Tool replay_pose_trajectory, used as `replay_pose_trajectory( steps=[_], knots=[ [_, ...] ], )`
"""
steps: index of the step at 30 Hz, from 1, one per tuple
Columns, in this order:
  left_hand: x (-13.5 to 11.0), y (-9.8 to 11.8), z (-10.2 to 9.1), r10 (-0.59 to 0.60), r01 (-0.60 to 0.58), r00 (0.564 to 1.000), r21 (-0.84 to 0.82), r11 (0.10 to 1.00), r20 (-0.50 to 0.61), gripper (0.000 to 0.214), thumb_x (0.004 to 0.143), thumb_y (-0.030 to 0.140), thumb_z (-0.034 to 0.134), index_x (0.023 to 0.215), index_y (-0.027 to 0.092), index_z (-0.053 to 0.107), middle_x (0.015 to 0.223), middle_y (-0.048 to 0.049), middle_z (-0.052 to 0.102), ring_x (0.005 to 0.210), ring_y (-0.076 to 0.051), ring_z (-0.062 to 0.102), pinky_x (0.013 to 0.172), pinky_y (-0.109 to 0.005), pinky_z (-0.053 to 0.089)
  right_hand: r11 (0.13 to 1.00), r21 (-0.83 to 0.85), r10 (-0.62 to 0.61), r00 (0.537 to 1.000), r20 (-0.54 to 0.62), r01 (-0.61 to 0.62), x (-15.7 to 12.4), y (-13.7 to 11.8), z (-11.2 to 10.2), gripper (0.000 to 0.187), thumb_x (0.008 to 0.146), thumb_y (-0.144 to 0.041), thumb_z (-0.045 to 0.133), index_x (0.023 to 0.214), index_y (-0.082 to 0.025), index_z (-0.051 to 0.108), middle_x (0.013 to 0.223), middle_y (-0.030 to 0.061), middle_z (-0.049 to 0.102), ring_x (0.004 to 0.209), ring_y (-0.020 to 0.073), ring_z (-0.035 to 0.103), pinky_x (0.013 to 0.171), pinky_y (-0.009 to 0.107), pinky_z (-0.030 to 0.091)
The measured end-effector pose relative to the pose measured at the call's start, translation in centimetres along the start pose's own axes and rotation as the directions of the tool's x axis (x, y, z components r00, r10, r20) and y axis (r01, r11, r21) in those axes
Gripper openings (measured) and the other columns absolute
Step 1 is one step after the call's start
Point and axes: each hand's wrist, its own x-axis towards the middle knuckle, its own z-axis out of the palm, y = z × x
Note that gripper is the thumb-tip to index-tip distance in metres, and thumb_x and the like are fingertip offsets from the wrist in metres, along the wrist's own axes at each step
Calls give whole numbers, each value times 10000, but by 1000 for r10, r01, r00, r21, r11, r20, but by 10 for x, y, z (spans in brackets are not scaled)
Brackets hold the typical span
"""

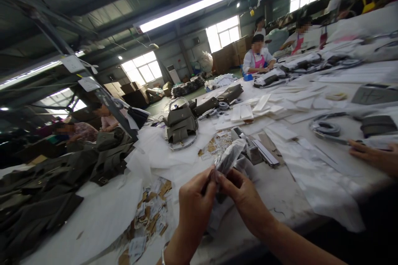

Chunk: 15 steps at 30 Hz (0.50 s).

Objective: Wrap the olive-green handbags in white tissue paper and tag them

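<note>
My left hand (194, 203) and my right hand (245, 198) meet above the near edge of the white table (280, 198). Both pinch the lower end of a long dark item in a clear plastic wrapper (229, 158), which sticks up and to the right from my fingertips. The fingers of both hands are closed on it. Under my hands lies a scatter of small paper tags (149, 219). A grey handbag (181, 126) stands further back on white tissue paper.
Dark olive bags (46, 190) pile up at the left. White paper sheets (311, 182), tape rolls (326, 128) and bag parts cover the table. Another person's hand (370, 155) rests at the right edge. Several workers sit at the far end and left.
</note>
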Motion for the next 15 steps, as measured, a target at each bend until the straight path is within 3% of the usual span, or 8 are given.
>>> replay_pose_trajectory(
  steps=[3,5,8,11,13,15],
  knots=[
    [-5,-3,6,283,-250,958,375,893,-36,288,960,174,514,1216,167,645,1135,-59,718,974,-200,702,846,-279,567,999,41,-3,1000,4,3,0,0,2,311,766,-456,787,868,-188,666,842,20,654,880,194,613,778,282,510],
    [-10,0,9,356,-295,934,552,780,-3,326,966,138,460,1258,104,601,1163,-103,703,982,-224,699,824,-315,583,999,52,-3,1000,0,3,0,-1,2,315,754,-447,800,871,-189,663,857,17,654,859,179,605,754,262,506],
    [-17,5,15,340,-293,938,671,681,65,398,967,127,403,1337,21,506,1279,-178,629,1104,-265,654,872,-370,585,1000,-2,-8,1000,-14,8,-1,-2,0,315,748,-445,807,821,-180,653,805,9,640,796,159,596,705,241,499],
    [-22,4,20,312,-275,946,721,635,87,442,969,142,404,1379,-19,437,1358,-229,551,1204,-299,593,922,-411,571,997,-62,-34,999,13,35,-1,-3,-3,329,791,-482,761,903,-183,683,856,28,671,806,167,619,738,260,521],
    [-24,1,22,299,-261,951,717,646,77,459,966,137,420,1400,-13,410,1379,-235,530,1239,-308,565,952,-430,558,992,-108,-61,998,29,64,0,-5,-4,368,780,-490,768,977,-187,697,917,50,697,866,196,645,783,285,534],
    [-25,-1,21,286,-260,956,645,718,66,489,954,118,421,1431,17,378,1407,-217,512,1287,-297,523,1009,-437,524,984,-160,-71,997,21,74,0,-8,-6,380,752,-479,793,977,-183,710,934,63,711,909,221,660,806,297,537]
  ],
)
